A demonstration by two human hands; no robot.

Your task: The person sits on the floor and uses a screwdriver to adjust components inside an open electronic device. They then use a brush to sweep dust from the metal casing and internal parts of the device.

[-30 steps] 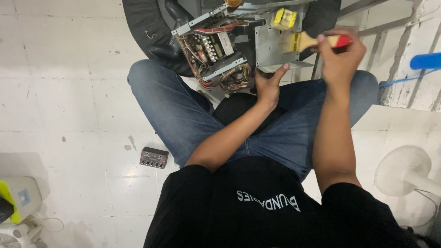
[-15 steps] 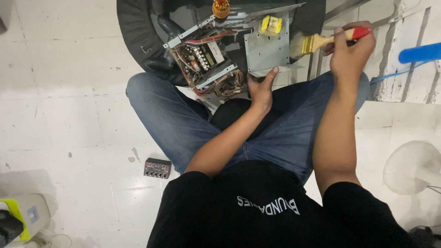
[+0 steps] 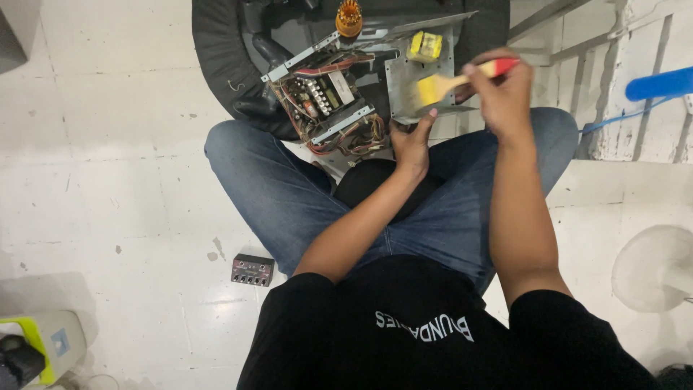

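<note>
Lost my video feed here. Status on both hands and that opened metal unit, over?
Right hand grips paintbrush, bristles on grey metal panel. Left hand steadies the panel's lower edge. Opened chassis rests by the knees, wiring exposed. Nothing blocking.

The white tiled floor (image 3: 94, 180) to the person's left lies open, broken only by a small dark box with knobs (image 3: 253, 270) near the thigh and a grey and yellow device (image 3: 43, 343) in the lower corner. Ahead, the opened metal chassis (image 3: 426, 79), its circuit board and wire bundle (image 3: 325, 108) fill the space between the knees, with a dark bag (image 3: 224, 72) just behind. To the right, a blue handle (image 3: 658, 83) and a white round fan base (image 3: 653, 271) crowd the passage.
</note>
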